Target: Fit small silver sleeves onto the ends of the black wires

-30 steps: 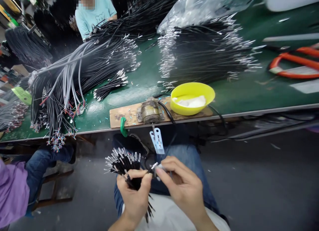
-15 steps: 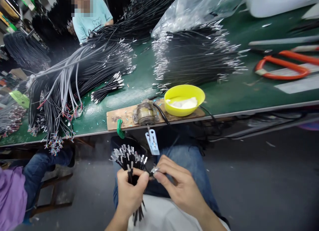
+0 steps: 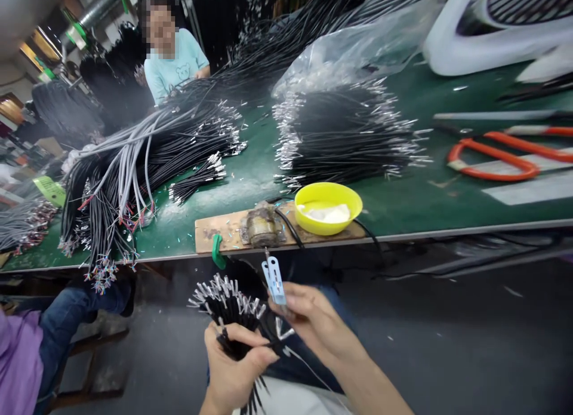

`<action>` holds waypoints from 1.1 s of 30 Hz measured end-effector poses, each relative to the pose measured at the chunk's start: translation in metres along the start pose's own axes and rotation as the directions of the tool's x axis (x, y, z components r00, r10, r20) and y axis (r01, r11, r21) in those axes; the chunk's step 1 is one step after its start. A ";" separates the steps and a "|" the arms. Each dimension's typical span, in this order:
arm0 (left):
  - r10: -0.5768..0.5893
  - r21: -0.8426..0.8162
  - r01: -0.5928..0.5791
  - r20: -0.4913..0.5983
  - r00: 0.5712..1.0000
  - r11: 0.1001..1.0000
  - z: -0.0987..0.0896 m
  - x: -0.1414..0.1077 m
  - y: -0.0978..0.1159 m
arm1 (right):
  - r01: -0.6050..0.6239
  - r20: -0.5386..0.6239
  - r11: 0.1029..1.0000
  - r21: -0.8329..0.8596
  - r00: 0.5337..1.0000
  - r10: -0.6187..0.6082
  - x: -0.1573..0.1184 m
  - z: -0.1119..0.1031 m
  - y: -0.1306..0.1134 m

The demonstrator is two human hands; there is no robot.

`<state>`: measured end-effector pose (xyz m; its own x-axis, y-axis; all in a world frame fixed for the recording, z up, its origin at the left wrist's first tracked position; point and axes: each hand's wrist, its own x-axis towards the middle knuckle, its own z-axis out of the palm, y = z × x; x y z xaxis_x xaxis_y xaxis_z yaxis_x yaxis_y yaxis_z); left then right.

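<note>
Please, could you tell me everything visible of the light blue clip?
The light blue clip looks plastic, with two arms, holes near their upper ends and a metal-looking spring. Slightly tilted, it projects past the edge of the table, at the shaft of a motor-like device. The right hand is at its lower end, seemingly touching it.

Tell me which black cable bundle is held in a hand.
The fanned bundle gripped by the left hand; the small bundle and the wide stack, by contrast, lie on the green table.
</note>
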<state>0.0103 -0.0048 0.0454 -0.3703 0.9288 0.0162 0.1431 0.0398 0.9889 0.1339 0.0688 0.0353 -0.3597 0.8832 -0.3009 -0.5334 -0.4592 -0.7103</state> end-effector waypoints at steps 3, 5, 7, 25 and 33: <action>0.008 -0.005 -0.008 -0.039 0.999 1.000 0.003 0.001 0.008 | 0.119 -0.080 0.986 -0.117 0.988 -0.128 0.012 0.002 -0.009; 0.011 -0.017 -0.012 -0.083 0.996 1.000 0.007 0.004 0.015 | 0.151 -0.050 0.976 -0.160 0.986 -0.161 0.016 0.008 -0.013; 0.011 -0.020 -0.014 -0.120 0.993 1.000 0.011 0.008 0.019 | 0.139 -0.021 0.978 -0.156 0.989 -0.144 0.018 0.015 -0.016; -0.104 0.009 0.104 0.001 0.995 0.994 0.018 0.021 0.012 | 0.149 -0.055 0.989 -0.015 0.987 -0.149 0.023 0.025 -0.018; -0.139 -0.018 0.140 0.009 0.990 0.990 0.016 0.021 0.009 | 0.088 -0.035 0.994 0.070 0.996 -0.086 0.016 0.022 -0.011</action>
<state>0.0183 0.0207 0.0526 -0.3781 0.9175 -0.1233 0.0730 0.1623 0.9840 0.1171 0.0862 0.0520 -0.2859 0.9221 -0.2608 -0.6150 -0.3853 -0.6880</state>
